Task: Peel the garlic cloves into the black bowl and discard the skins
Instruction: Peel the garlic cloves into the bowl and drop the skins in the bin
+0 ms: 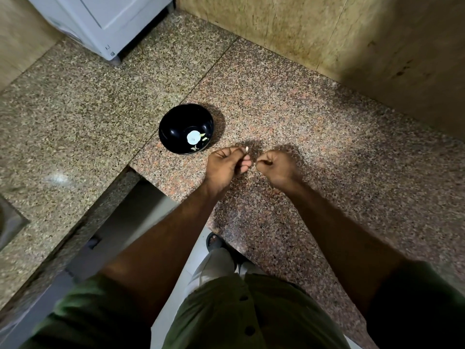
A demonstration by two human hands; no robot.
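Observation:
A black bowl (186,128) stands on the speckled granite counter (289,104), with a pale round piece and a few small pale garlic bits at its bottom. Just right of and nearer than the bowl, my left hand (227,163) pinches a small garlic clove (247,148) at its fingertips. My right hand (275,165) sits close beside it with curled fingers. Whether it holds a bit of skin is too small to tell.
A white appliance (100,23) stands at the back left of the counter. A tan wall (352,39) runs along the back and right. The counter edge (130,172) drops off at the lower left, with a metal sink corner (10,222) at the far left.

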